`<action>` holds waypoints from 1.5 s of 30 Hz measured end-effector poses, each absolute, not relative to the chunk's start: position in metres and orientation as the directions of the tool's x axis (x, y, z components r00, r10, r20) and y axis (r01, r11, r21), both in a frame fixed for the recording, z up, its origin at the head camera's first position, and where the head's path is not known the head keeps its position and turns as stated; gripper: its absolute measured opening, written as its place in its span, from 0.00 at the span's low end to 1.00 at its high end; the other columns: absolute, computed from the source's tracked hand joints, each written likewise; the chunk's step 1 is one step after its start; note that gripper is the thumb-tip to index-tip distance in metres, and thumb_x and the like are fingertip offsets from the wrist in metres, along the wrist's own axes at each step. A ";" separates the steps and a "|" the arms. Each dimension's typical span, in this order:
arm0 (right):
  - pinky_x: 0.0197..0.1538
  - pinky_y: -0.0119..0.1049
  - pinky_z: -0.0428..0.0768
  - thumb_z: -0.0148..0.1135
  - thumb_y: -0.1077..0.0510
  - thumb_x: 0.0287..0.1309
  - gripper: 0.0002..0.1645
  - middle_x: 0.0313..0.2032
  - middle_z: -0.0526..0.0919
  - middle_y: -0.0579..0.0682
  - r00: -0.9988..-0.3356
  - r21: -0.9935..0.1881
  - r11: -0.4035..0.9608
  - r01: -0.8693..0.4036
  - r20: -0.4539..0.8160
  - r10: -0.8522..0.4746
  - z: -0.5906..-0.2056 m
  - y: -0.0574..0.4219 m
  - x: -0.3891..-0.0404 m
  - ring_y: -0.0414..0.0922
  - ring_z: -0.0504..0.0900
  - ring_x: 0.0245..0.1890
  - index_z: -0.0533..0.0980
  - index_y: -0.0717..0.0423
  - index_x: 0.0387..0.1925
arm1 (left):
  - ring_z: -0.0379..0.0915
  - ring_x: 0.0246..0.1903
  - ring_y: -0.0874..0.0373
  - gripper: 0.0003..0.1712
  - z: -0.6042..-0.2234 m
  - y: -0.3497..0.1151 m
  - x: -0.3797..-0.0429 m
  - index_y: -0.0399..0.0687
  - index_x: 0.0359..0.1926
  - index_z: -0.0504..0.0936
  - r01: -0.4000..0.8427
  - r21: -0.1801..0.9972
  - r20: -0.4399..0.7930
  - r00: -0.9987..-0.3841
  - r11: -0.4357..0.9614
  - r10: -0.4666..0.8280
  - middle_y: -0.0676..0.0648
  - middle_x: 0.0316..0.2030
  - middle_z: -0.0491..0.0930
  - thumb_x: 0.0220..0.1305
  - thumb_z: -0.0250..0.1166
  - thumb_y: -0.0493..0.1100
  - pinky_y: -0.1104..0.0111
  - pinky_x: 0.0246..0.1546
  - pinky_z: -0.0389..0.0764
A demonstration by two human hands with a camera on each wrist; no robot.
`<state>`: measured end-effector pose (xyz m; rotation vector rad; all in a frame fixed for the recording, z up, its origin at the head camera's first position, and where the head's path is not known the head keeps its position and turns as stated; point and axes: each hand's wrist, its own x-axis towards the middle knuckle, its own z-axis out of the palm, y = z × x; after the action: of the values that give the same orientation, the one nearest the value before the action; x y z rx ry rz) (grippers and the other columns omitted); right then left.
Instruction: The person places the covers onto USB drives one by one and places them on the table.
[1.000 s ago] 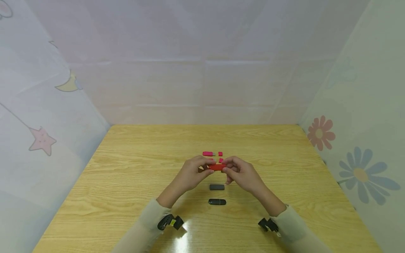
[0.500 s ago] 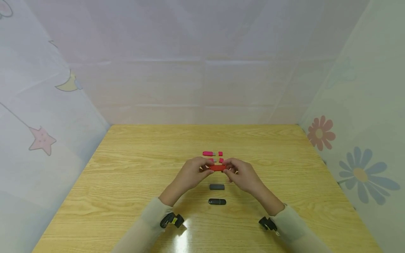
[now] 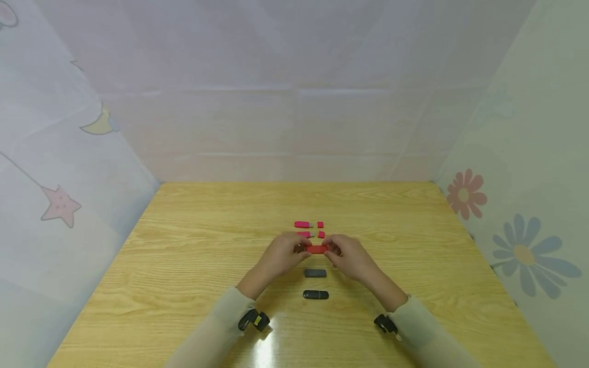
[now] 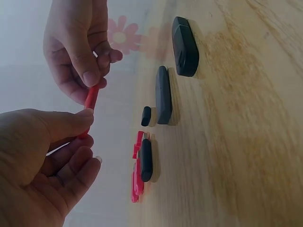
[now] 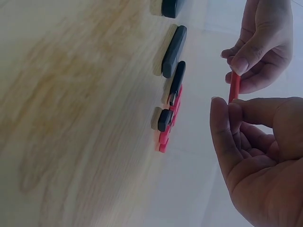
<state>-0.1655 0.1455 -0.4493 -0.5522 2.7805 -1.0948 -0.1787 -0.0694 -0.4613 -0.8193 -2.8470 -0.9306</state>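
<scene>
A red USB stick (image 3: 316,249) is held above the table between both hands. My left hand (image 3: 282,254) pinches its left end between thumb and fingers, and my right hand (image 3: 348,256) pinches the right end. Both wrist views show the red stick (image 4: 91,98) clear of the tabletop; its ends are covered by fingertips. Below the hands lies an uncapped black USB stick (image 4: 146,160) with its small cap (image 4: 146,116), hidden from the head view. Nearer the person lie a dark grey USB stick (image 3: 315,273) and a capped black one (image 3: 315,295).
Beyond the hands, two pink USB sticks, a far one (image 3: 302,225) and a nearer one (image 3: 304,234), show metal plugs. Their caps, one far (image 3: 320,225) and one nearer (image 3: 321,234), lie just to the right. The wooden table (image 3: 184,266) is bounded by a pale curtain (image 3: 294,128).
Both hands have shifted slightly toward the person with the red USB stick. The right hand's fingers have moved closer to the stick's right end. The sticks on the table have stayed put.
</scene>
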 end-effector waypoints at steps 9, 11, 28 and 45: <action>0.37 0.35 0.79 0.67 0.65 0.63 0.08 0.32 0.81 0.44 -0.930 -0.590 0.752 -0.293 -0.008 -0.368 -0.457 0.141 -0.171 0.38 0.76 0.31 0.81 0.58 0.44 | 0.72 0.31 0.63 0.08 -0.467 -0.066 -0.181 0.47 0.42 0.88 0.483 0.501 0.160 -0.867 0.718 0.472 0.53 0.32 0.84 0.64 0.73 0.44 0.71 0.35 0.76; 0.37 0.36 0.79 0.68 0.65 0.63 0.08 0.32 0.81 0.44 -0.930 -0.582 0.759 -0.292 -0.013 -0.368 -0.458 0.140 -0.172 0.38 0.76 0.31 0.81 0.58 0.44 | 0.72 0.31 0.63 0.07 -0.468 -0.065 -0.181 0.47 0.41 0.88 0.485 0.497 0.162 -0.866 0.719 0.472 0.52 0.32 0.84 0.64 0.73 0.43 0.72 0.35 0.76; 0.36 0.37 0.77 0.65 0.66 0.64 0.06 0.31 0.81 0.46 -0.918 -0.534 0.788 -0.307 -0.053 -0.394 -0.467 0.136 -0.179 0.40 0.74 0.29 0.82 0.59 0.42 | 0.78 0.36 0.60 0.06 -0.479 -0.061 -0.187 0.46 0.39 0.87 0.479 0.435 0.088 -0.866 0.763 0.493 0.52 0.34 0.85 0.63 0.73 0.41 0.67 0.42 0.80; 0.37 0.38 0.77 0.66 0.64 0.64 0.06 0.30 0.80 0.44 -0.904 -0.518 0.793 -0.320 -0.084 -0.420 -0.472 0.135 -0.183 0.40 0.74 0.30 0.82 0.59 0.42 | 0.79 0.39 0.58 0.07 -0.481 -0.059 -0.189 0.45 0.39 0.88 0.493 0.382 0.056 -0.857 0.782 0.513 0.51 0.36 0.87 0.60 0.75 0.41 0.66 0.46 0.80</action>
<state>-0.1828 0.1348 -0.4720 -0.5812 2.7883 -0.7531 -0.1891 -0.0587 -0.4805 -0.8507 -3.0134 -0.6241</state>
